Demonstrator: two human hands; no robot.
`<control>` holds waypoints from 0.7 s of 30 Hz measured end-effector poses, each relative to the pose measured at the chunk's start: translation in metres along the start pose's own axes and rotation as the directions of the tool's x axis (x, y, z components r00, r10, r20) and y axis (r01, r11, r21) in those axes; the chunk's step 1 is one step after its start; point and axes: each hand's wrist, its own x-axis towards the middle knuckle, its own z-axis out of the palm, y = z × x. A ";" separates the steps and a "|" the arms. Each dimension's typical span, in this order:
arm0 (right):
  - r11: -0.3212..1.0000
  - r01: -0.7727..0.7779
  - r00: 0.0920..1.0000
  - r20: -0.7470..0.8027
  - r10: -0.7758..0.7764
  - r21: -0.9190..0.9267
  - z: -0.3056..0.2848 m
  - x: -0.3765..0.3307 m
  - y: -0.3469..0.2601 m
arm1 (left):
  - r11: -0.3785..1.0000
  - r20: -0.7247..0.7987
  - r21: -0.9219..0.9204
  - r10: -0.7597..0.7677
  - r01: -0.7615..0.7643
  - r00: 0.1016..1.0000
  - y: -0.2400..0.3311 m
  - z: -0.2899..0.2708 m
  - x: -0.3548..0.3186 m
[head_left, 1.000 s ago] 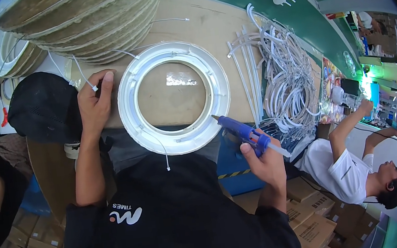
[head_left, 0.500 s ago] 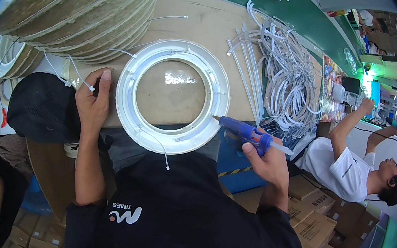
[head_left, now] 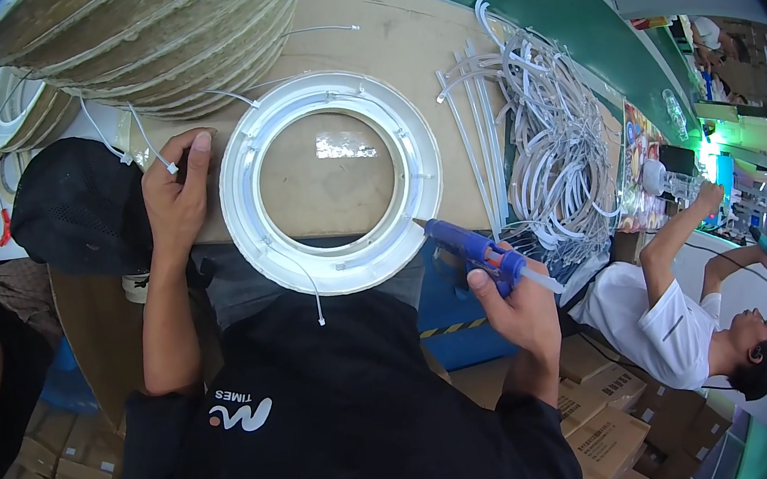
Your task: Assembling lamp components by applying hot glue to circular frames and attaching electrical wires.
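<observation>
A white ring-shaped frame (head_left: 238, 191) lies at the table's front edge, with a short white wire (head_left: 313, 283) hanging over its near side. My right hand (head_left: 521, 311) is wrapped round a blue hot glue gun (head_left: 461, 243), a pale glue stick (head_left: 544, 279) jutting from its back end. The gun's nozzle is close to the ring's lower right rim; whether they touch I cannot tell. Left of the ring, my left hand (head_left: 177, 201) has its fingers curled, thumb raised. A white wire's connector (head_left: 171, 168) overlaps its index finger; what the fingers hold, if anything, is hidden.
A large ribbed beige shade (head_left: 155, 47) stands at the far left, wires trailing from it. A black cap (head_left: 84, 206) is left of my left hand. To the right are a tangled heap of clear-white cables (head_left: 556, 149) and straight strips (head_left: 478, 149). Co-workers sit on both sides.
The glue gun's nozzle has shifted very slightly, a little off the ring's rim. The whole view has moved a touch. My left hand keeps its pose.
</observation>
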 end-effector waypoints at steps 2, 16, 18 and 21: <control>1.000 -0.010 1.000 0.006 0.010 -0.026 -0.002 0.001 -0.007 | 1.000 0.006 0.015 -0.017 0.017 1.000 0.001 -0.001 0.000; 0.989 0.028 0.993 0.113 -0.045 0.144 -0.025 -0.008 -0.023 | 1.000 -0.003 -0.015 -0.010 0.010 1.000 0.000 -0.003 0.001; 0.977 0.090 0.982 0.144 -0.119 0.193 -0.005 -0.011 -0.027 | 0.999 -0.008 -0.033 0.013 -0.013 1.000 0.001 -0.001 0.000; 0.978 0.192 0.964 0.172 -0.203 0.078 0.021 -0.020 -0.027 | 0.998 0.010 -0.060 -0.018 0.018 1.000 -0.002 0.000 -0.001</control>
